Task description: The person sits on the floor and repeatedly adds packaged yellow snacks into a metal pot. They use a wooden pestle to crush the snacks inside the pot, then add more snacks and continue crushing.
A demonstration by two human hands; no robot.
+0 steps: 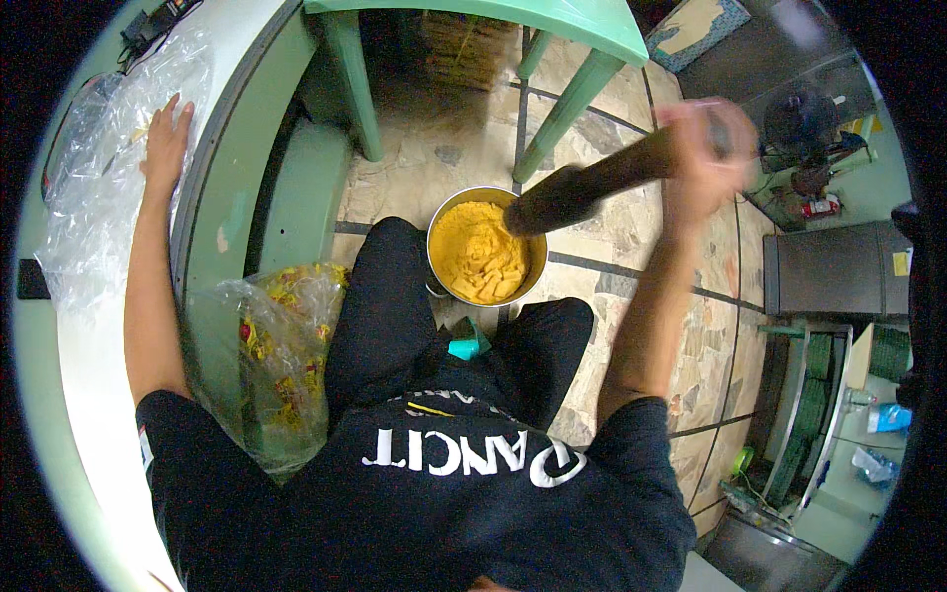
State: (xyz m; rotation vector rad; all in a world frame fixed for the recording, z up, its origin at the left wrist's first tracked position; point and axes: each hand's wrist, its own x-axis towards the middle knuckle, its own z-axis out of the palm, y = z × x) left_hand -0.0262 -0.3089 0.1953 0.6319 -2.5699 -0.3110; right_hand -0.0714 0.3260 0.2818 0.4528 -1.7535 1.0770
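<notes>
My right hand point(714, 152), blurred by motion, grips one end of a thick dark pestle point(584, 192). The pestle slants down to the left, and its lower end is at the right side of a round metal pot point(540, 274) standing between my knees. Inside the pot is a yellow mass point(479, 248), powdery at the far side and in flat broken pieces at the near side. On a white surface to the left, my left hand point(166, 144) lies with fingers spread, touching a crumpled clear plastic sheet or bag point(96, 192); nothing is gripped in it.
A green table point(481, 9) stands beyond the pot. By my left leg hangs a clear bag of yellow and red wrappers point(285, 355). A small teal object point(464, 349) is between my legs. Along the right are a grey cabinet point(828, 270) and a metal pot point(769, 555).
</notes>
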